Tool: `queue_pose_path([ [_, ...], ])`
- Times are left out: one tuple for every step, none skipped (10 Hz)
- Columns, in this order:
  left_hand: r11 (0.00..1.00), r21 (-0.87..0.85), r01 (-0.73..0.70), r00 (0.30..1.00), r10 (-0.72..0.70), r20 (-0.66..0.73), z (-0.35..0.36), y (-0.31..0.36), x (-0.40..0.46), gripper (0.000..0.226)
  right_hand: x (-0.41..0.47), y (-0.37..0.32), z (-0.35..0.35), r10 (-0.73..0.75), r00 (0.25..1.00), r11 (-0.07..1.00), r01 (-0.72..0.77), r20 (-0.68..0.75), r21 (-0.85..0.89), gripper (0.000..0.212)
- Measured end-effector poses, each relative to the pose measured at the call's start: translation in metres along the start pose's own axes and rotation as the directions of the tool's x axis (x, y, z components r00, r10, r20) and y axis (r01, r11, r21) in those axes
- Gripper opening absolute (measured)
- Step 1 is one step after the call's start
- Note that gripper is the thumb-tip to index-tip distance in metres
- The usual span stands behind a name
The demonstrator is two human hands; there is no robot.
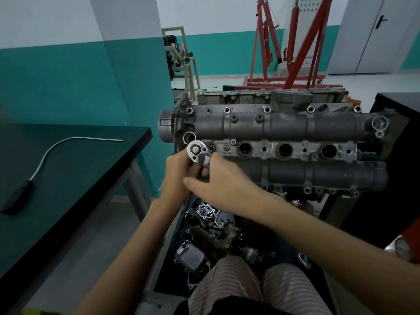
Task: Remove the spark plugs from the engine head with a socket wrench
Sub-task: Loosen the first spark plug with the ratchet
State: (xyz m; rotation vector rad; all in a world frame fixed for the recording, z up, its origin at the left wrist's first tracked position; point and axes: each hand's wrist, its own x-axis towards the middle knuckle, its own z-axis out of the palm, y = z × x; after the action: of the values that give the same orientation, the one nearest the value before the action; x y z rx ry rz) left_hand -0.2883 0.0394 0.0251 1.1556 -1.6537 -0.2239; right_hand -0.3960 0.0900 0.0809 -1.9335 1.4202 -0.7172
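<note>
1. Your view is evenly lit by soft, diffuse room light, brightest on the white upper wall [56, 17] and pale floor at the back.
2. The dark bench [68, 160] on your left reads dim, with a faint sheen on its top.
3. Glare flares off the chrome ratchet head [198, 152], washing out its detail.
4. Your right hand [218, 178] is slightly motion-blurred.
5. Wide-angle distortion bends the door [375, 35] and wall lines near the edges.
6. The parts below the engine head [284, 142] sit in deep shadow.
</note>
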Motion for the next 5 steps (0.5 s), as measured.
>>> queue_pose_path([
  [0.991, 0.043, 0.129, 0.991, -0.130, 0.016, -0.003, -0.001, -0.003, 0.014, 0.002, -0.002, 0.002, 0.031, 0.944, 0.849, -0.199, 0.329, 0.489, 0.026],
  [0.991, 0.058, -0.122, 0.988, 0.115, 0.107, -0.010, -0.001, 0.004, 0.034, 0.016, -0.003, -0.025, -0.180, 0.983, 0.759, 0.121, -0.027, -0.640, 0.017],
  [0.978, 0.127, -0.165, 0.985, 0.156, 0.072, -0.007, -0.004, 0.006, 0.019, 0.015, -0.010, -0.039, -0.388, 0.911, 0.454, 0.055, -0.141, -0.889, 0.014],
  [0.986, 0.071, -0.153, 0.988, 0.154, -0.009, -0.002, 0.001, 0.002, 0.018, 0.007, 0.004, -0.013, -0.214, 0.959, 0.829, 0.076, -0.188, -0.554, 0.018],
  [0.972, -0.157, 0.173, 0.984, -0.177, -0.012, 0.008, 0.003, -0.003, 0.023, -0.008, -0.004, 0.003, 0.040, 0.929, 0.763, -0.266, 0.368, 0.590, 0.018],
])
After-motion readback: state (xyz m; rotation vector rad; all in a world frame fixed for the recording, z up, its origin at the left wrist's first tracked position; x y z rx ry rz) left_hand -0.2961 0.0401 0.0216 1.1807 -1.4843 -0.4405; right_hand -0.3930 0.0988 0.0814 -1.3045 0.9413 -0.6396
